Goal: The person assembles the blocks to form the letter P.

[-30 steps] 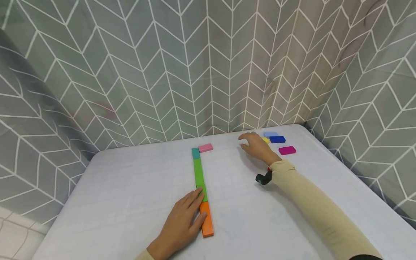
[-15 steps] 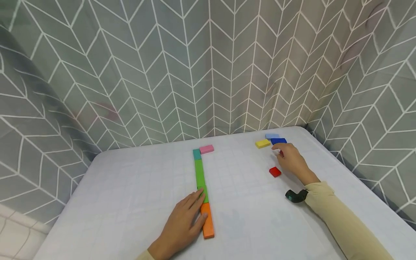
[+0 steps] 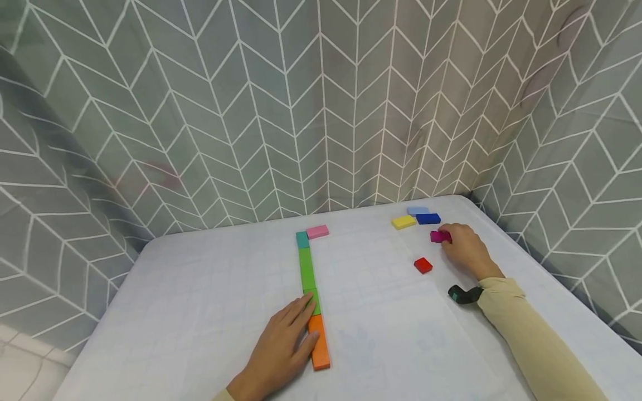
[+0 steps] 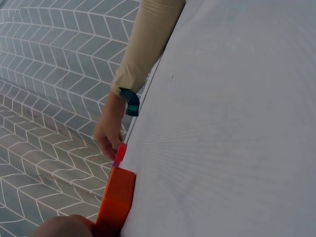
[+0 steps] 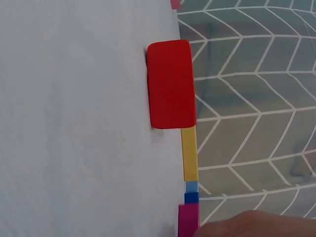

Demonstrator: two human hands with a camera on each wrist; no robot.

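Note:
My left hand [image 3: 302, 324] lies flat with straight fingers on an orange block [image 3: 319, 348] and the green block [image 3: 313, 299] above it. These end a straight row that runs up through another green block [image 3: 306, 266] to a teal block [image 3: 302, 239], with a pink block [image 3: 317, 231] beside it. My right hand [image 3: 448, 240] pinches a magenta block [image 3: 438, 236] at the far right of the table. A red block [image 3: 423, 265] lies just to its left. The right wrist view shows the red block [image 5: 170, 84] close up and the magenta block [image 5: 188, 219] at my fingers [image 5: 247, 224].
Yellow [image 3: 403, 222], light blue [image 3: 418, 211] and dark blue [image 3: 428, 219] blocks lie at the back right. A white cloth covers the table [image 3: 200, 312]. Grey chevron curtains [image 3: 321, 111] close in the back and both sides. A dark band [image 3: 463, 294] sits on my right wrist.
My right hand swung from the yellow block to the right, uncovering a red block, and now holds the magenta block. The left hand has stayed on the row.

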